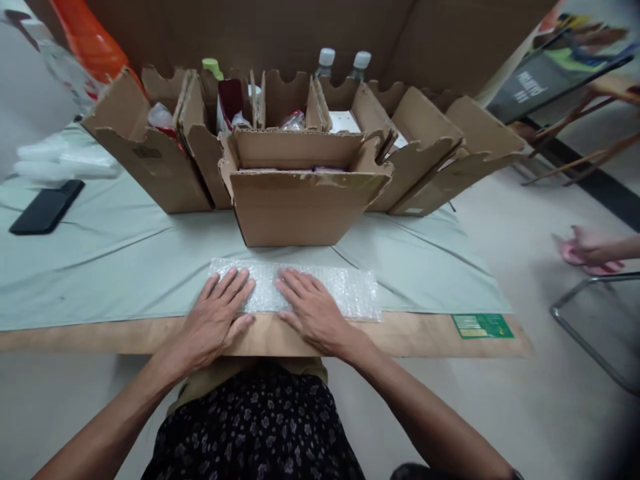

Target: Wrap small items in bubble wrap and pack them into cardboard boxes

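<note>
1. Bubble wrap (265, 288) lies flat as a clear strip along the near side of the table, mostly on the pale green cloth (165, 273), just in front of the near cardboard box (295, 210) and apart from it.
2. Left hand (217, 317) rests palm down over the strip's left part; its fingers are straight and slightly spread, clasping nothing.
3. Right hand (317, 313) lies flat near the strip's middle, fingers likewise stretched out, gripping nothing; the strip's right end is uncovered.
4. Handling, as I judge it: very light, soft and springy, liable to slide on the cloth or curl once unpressed. It should not break, though a hard pinch could pop bubbles.
5. Best hold would be a gentle pinch at the free right end or at a far corner, while a flat palm steadies the left.
</note>
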`<state>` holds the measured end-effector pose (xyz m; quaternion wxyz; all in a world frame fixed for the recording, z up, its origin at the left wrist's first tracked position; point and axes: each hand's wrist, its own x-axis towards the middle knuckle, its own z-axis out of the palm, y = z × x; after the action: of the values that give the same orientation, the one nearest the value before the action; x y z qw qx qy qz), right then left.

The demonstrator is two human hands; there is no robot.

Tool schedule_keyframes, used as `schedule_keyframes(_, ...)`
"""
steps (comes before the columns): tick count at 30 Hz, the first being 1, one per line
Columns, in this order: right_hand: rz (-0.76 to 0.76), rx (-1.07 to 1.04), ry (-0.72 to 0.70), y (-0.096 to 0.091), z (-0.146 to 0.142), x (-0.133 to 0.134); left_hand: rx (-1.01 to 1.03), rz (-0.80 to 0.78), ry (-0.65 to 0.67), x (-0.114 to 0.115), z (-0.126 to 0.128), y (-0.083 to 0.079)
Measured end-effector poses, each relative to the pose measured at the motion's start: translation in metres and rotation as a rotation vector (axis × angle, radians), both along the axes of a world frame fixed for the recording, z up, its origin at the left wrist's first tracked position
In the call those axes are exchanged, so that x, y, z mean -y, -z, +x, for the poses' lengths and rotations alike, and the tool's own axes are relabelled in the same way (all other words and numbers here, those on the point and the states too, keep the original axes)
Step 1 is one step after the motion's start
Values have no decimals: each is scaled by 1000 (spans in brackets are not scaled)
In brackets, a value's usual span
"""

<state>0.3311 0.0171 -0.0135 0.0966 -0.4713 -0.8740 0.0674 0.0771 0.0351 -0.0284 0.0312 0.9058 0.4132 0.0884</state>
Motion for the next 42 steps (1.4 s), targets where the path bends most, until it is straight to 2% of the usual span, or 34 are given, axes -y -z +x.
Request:
schedule_keyframes(3,63,51,216,13,62,31,-9,-25,20,1,-10,6)
schedule_keyframes(6,159,95,459,13,117,56,12,-58,20,2,-9,4)
schedule_keyframes(8,239,81,575,8,136,62,40,-73,16,2,-8,0)
schedule_keyframes(10,307,40,617,2,140,56,94,-58,-30,0,-10,-5)
schedule_keyframes(12,323,14,587,-4,135,42,161,3,-158,-4,-15,-11)
schedule_keyframes(16,208,47,505,-6,122,9,188,95,-456,-11,-24,-13)
schedule_keyframes(19,149,14,485,-4,122,1,260,60,-502,-11,-20,-9)
schedule_keyframes(21,137,-78,481,-10,125,6,373,33,-497,-8,-18,-9)
schedule_keyframes(23,86,-202,492,-22,124,19,502,-50,-529,-4,-22,-18)
schedule_keyframes(26,-63,-420,498,-43,105,45,660,-214,-616,-5,-42,-46)
schedule_keyframes(28,-203,-569,439,-49,76,62,658,-193,-660,-17,-58,-68)
schedule_keyframes(30,-378,-692,348,-45,39,75,566,-88,-655,-40,-65,-84)
schedule_keyframes(32,-539,-754,271,-34,0,82,445,-10,-606,-71,-61,-88)
schedule_keyframes(34,-628,-765,230,-23,-31,84,334,-9,-553,-101,-50,-81)
schedule_keyframes(36,-657,-760,224,-16,-50,83,266,-5,-517,-120,-39,-70)
schedule_keyframes(38,-667,-778,232,-14,-57,81,298,40,-459,-117,-35,-60)
schedule_keyframes(39,-681,-797,239,-15,-57,80,345,52,-412,-106,-37,-56)
schedule_keyframes(41,-749,-868,267,-17,-53,80,456,-7,-287,-70,-48,-52)
schedule_keyframes(42,-809,-924,294,-18,-51,79,500,-92,-214,-46,-55,-51)
